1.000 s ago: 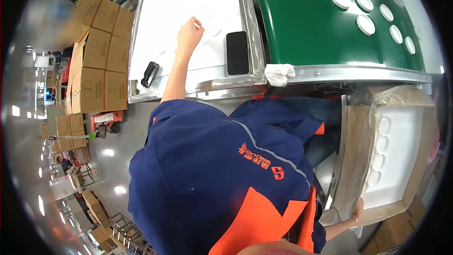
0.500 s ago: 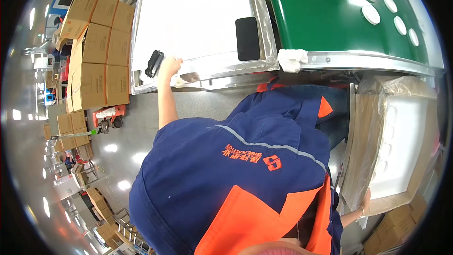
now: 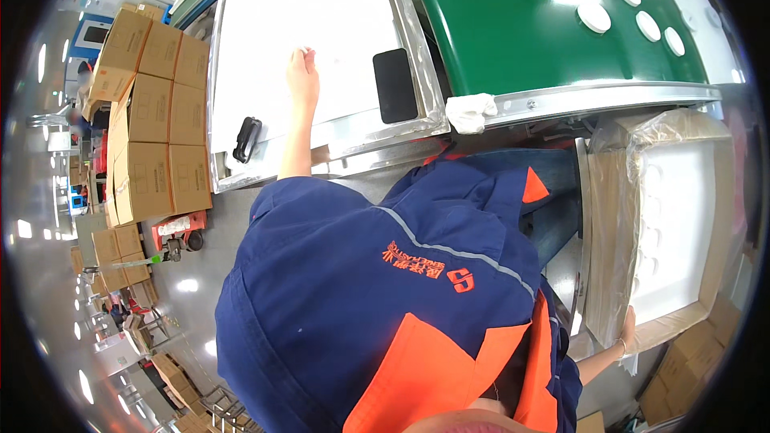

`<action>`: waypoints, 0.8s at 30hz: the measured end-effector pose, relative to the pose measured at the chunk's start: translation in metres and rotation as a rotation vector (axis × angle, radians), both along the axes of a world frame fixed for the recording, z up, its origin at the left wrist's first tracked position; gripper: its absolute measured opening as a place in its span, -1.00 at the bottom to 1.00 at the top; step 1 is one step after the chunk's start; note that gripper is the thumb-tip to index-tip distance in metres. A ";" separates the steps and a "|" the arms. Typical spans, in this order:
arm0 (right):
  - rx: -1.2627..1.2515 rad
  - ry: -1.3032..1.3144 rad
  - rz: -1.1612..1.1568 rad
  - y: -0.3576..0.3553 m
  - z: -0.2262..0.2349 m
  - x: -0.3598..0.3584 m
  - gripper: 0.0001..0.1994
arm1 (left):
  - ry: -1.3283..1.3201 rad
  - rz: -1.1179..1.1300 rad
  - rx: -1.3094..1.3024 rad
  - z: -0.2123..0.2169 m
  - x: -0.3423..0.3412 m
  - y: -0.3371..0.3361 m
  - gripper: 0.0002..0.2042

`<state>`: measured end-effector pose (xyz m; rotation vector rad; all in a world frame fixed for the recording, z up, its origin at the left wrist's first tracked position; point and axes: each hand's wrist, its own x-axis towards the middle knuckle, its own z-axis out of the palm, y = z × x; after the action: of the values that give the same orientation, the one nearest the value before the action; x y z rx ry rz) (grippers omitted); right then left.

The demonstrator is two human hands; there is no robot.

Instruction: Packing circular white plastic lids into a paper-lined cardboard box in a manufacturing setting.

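Note:
My left hand (image 3: 303, 78) is above the white tabletop (image 3: 265, 56), fingers curled together. A small whitish bit shows at its fingertips, too small to name. Beside my forearm a black clip-like object (image 3: 247, 139) lies near the table's front left corner. A black smartphone (image 3: 395, 86) lies flat by the right edge. Down at the lower right, my right hand (image 3: 628, 329) grips the near edge of a plastic-lined cardboard box (image 3: 672, 332). Inside that box, several white round pieces (image 3: 651, 216) stand along one side against a white surface. Part of my right hand's grip is hidden by the box edge.
A green conveyor belt (image 3: 481, 32) to the right of the table carries several white round lids (image 3: 594, 18). A crumpled white cloth (image 3: 471, 112) sits at its metal corner. Stacked cardboard boxes (image 3: 148, 112) stand left of the table, near a red pallet jack (image 3: 178, 232).
My left hand has moved from the table's front edge, beside the black clip-like object, farther in over the white surface. My right hand stays at the box edge. The whole view has shifted slightly.

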<state>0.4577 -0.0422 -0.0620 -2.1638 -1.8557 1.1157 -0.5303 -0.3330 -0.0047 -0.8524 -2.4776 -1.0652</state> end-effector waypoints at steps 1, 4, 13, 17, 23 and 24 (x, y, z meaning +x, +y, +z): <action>0.001 0.005 0.000 -0.001 -0.002 0.002 -0.65 | -0.036 -0.008 -0.013 -0.001 0.000 -0.003 -0.84; 0.004 0.024 -0.001 -0.009 -0.004 0.002 -0.65 | -0.002 -0.069 0.127 0.007 -0.004 -0.008 -0.81; 0.011 0.080 -0.045 -0.031 0.000 -0.004 -0.65 | -0.004 -0.021 0.273 0.045 -0.015 0.024 -0.78; -0.054 0.067 -0.044 -0.019 -0.002 -0.013 -0.66 | 0.101 -0.098 0.249 0.046 -0.063 0.052 -0.78; -0.103 0.049 -0.114 -0.027 0.015 -0.027 -0.66 | -0.072 -0.055 0.070 0.011 -0.079 0.094 -0.76; -0.117 0.025 -0.086 -0.026 0.022 -0.035 -0.67 | -0.068 -0.067 0.069 0.003 -0.081 0.097 -0.76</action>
<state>0.4226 -0.0684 -0.0405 -2.2561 -1.7099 1.2572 -0.6113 -0.2359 -0.0018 -0.8984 -2.4671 -1.2150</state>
